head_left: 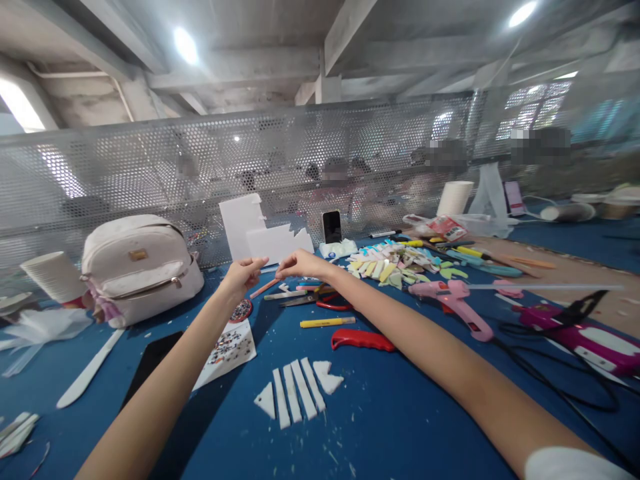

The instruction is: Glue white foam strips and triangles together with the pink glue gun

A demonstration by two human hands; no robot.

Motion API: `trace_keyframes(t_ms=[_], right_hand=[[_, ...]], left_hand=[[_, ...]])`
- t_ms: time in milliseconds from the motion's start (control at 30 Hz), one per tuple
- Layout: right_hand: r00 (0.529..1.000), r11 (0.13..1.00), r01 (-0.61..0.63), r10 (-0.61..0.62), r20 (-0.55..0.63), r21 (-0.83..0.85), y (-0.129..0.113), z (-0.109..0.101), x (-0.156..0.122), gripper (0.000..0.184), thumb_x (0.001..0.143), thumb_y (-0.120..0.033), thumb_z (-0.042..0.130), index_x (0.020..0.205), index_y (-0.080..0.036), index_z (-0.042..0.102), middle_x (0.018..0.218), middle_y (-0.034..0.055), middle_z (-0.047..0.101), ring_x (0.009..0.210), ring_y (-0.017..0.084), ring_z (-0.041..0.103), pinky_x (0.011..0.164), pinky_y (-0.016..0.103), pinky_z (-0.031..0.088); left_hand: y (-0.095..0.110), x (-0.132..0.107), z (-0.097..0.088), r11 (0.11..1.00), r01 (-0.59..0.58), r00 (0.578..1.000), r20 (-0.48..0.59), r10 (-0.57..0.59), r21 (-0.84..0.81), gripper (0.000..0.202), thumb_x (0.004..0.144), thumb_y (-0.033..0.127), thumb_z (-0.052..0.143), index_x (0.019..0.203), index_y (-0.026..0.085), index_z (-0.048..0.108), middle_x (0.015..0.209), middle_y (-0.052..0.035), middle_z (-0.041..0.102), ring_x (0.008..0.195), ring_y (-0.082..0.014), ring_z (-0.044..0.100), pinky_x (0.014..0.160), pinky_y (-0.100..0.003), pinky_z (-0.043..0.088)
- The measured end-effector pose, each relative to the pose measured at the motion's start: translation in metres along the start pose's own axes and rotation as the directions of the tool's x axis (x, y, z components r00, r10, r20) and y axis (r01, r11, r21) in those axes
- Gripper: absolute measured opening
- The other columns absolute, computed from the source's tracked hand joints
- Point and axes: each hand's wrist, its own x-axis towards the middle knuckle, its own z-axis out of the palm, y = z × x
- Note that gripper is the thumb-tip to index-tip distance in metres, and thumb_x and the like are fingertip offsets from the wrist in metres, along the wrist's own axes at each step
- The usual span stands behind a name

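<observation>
My left hand (243, 275) and my right hand (303, 265) are raised over the far part of the blue table, a short gap between them. Each has its fingertips pinched together; whatever they hold, if anything, is too small to make out. Below and nearer lies a fish shape of white foam pieces (293, 390), cut into a head with a dark eye, several strips and a notched tail. A sheet of paper with small dark beads (233, 348) lies under my left forearm, beside a round container (241, 311). Scissors (300, 301) rest beneath my right wrist.
A red-handled cutter (363, 340) and yellow pen (327, 323) lie mid-table. Right are foam scraps (395, 261), a pink glue gun (453, 300) and black cables (540, 373). A pale backpack (140, 267) stands left; white foam sheets (245, 227) lean against the perforated screen (280, 160).
</observation>
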Motion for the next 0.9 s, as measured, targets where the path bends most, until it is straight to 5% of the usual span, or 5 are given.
trace_keyframes(t_ms=[367, 900], right_hand=[[1.000, 0.998, 0.025, -0.025, 0.003, -0.059, 0.013, -0.004, 0.004, 0.027, 0.096, -0.032, 0.064, 0.117, -0.015, 0.064, 0.116, 0.0072, 0.066, 0.095, 0.021, 0.067, 0.080, 0.039, 0.058], [0.999, 0.992, 0.017, -0.021, -0.032, -0.123, 0.020, -0.012, 0.008, 0.027, 0.096, -0.032, 0.063, 0.118, -0.015, 0.063, 0.116, 0.0077, 0.066, 0.095, 0.021, 0.067, 0.080, 0.039, 0.058]], left_hand=[[0.022, -0.008, -0.015, 0.983, -0.066, 0.996, 0.073, 0.054, 0.174, 0.024, 0.095, 0.033, 0.063, 0.108, 0.014, 0.062, 0.101, -0.0042, 0.066, 0.081, -0.0139, 0.065, 0.070, -0.030, 0.057], [0.019, 0.000, -0.030, 0.909, -0.098, 0.995, 0.067, 0.078, 0.404, 0.023, 0.094, 0.033, 0.063, 0.107, 0.014, 0.063, 0.101, -0.0041, 0.066, 0.081, -0.0140, 0.065, 0.071, -0.031, 0.057]])
